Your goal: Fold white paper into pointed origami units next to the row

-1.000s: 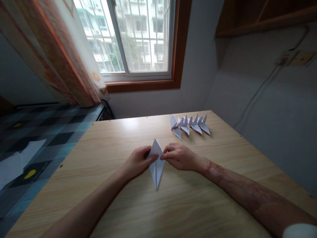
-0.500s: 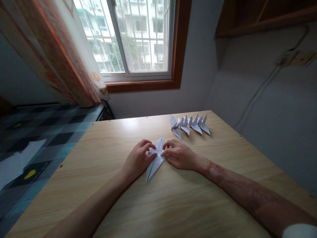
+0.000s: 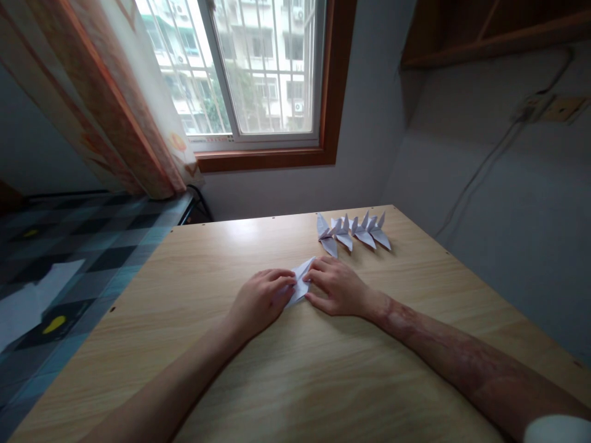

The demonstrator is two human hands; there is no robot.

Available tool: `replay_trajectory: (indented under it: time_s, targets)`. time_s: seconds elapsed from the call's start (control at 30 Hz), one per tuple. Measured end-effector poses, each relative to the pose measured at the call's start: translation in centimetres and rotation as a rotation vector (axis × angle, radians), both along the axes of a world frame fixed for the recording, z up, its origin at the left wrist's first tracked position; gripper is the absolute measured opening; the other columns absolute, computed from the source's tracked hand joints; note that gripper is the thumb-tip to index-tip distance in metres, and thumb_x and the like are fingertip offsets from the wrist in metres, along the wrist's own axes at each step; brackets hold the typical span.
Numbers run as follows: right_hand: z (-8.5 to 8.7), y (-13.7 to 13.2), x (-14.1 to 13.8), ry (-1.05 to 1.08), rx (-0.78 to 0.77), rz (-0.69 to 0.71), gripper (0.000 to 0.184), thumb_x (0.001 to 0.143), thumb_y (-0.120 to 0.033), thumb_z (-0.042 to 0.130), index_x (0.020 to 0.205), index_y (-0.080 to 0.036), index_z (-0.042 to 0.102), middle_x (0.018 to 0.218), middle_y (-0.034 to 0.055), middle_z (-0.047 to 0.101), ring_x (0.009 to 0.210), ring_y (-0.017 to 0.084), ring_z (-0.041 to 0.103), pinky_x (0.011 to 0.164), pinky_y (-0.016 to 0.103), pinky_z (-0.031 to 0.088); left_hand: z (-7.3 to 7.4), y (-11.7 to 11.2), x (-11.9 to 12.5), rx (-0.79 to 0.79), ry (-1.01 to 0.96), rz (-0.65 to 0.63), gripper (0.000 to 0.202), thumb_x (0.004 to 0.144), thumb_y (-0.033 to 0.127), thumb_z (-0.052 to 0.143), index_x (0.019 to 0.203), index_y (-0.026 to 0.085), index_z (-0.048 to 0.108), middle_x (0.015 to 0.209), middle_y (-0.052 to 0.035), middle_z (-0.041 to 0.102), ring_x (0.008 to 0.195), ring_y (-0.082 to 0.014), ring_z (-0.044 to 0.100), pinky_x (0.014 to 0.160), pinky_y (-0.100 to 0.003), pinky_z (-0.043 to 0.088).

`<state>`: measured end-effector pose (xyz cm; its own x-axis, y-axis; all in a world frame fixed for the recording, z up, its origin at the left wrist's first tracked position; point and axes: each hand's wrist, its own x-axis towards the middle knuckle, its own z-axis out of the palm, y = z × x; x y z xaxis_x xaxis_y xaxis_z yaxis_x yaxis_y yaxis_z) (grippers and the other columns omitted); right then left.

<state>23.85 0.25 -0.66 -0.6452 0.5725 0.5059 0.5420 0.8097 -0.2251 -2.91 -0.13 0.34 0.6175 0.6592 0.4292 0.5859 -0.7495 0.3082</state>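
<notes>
A folded piece of white paper [image 3: 300, 284] lies on the wooden table between my two hands, part of it covered by fingers. My left hand [image 3: 264, 296] grips its left side, thumb and fingers closed together on the edge. On the other side, my right hand [image 3: 336, 286] has its fingers curled onto the paper's right edge, with the thumb at the lower corner. Behind my right hand stand several white origami cranes [image 3: 342, 234] in a row, their wings and pointed tips raised.
The pale wooden table [image 3: 221, 381] ends near the wall under a barred window [image 3: 272, 74]. To the left is a checked bed cover [image 3: 28, 246] with white paper sheets [image 3: 41, 295] on it. A wooden shelf [image 3: 503, 43] hangs at upper right, above a cable [image 3: 480, 169].
The paper's long point that reached toward me no longer shows, and the paper looks shorter. My left fingers have closed in, and my right thumb has moved down to the lower corner.
</notes>
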Motion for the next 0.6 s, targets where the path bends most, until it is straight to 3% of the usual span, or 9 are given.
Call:
replay_trajectory:
  time_s: [0.2,0.3,0.43,0.6]
  targets:
    - [0.18,-0.14,0.10,0.016,0.000,0.016,0.021,0.097,-0.037,0.078,0.107,-0.021,0.069,0.117,0.0122,0.072,0.108,0.030,0.066,0.101,0.046,0.054,0.19,-0.11,-0.19,0.020,0.020,-0.024,0.023,0.108,0.024,0.061,0.107,0.026,0.084,0.116,-0.0048,0.086,0.101,-0.0233,0.081,0.092,-0.036,0.063]
    - [0.15,-0.11,0.11,0.005,0.000,0.002,0.021,0.099,-0.039,0.077,0.106,-0.021,0.069,0.108,0.0101,0.072,0.101,0.028,0.067,0.095,0.043,0.054,0.38,-0.38,-0.18,0.001,-0.022,-0.025,0.016,0.103,0.027,0.067,0.104,0.025,0.084,0.118,-0.0031,0.086,0.097,-0.0217,0.083,0.090,-0.033,0.065]
    - [-0.23,0.16,0.08,-0.012,0.042,-0.039,0.021,0.105,-0.042,0.073,0.099,-0.021,0.072,0.096,0.0071,0.072,0.093,0.025,0.066,0.089,0.039,0.051,0.53,-0.40,-0.13,0.063,-0.015,-0.045,0.017,0.103,0.036,0.071,0.103,0.025,0.084,0.119,-0.0036,0.086,0.101,-0.0242,0.083,0.094,-0.037,0.064]
    - [-0.76,0.59,0.14,0.058,0.045,-0.041,0.024,0.108,-0.036,0.072,0.089,-0.022,0.074,0.087,0.0044,0.071,0.086,0.022,0.066,0.084,0.036,0.049,0.59,0.09,-0.16,0.016,-0.032,-0.043,0.020,0.106,0.029,0.066,0.095,0.025,0.082,0.105,-0.0040,0.085,0.093,-0.0214,0.080,0.089,-0.036,0.061]
